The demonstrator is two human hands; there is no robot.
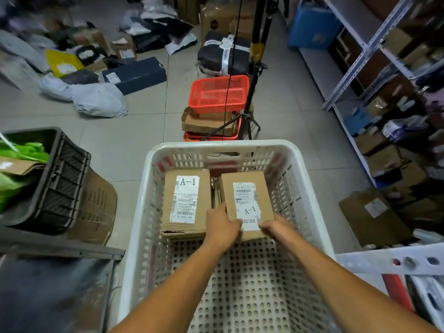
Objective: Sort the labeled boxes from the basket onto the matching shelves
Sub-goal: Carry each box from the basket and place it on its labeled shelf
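Note:
A white perforated basket point(144, 193) stands on the floor right below me. Two brown cardboard boxes lie inside at its far end, both labeled A-1. The left box point(186, 186) lies flat and untouched. Both hands hold the right box point(243, 186) at its near end: my left hand point(222, 224) grips the near left corner and my right hand point(274, 227) grips the near right corner. Its far end looks slightly raised. The metal shelves point(367, 44) stand at the right, full of boxes.
A red basket point(218, 92) stacked on a cardboard tray and a tripod point(252, 97) stand just beyond the white basket. A black crate point(60, 179) with green bags is at the left. Parcels litter the floor at far left. A shelf beam point(389, 260) crosses near right.

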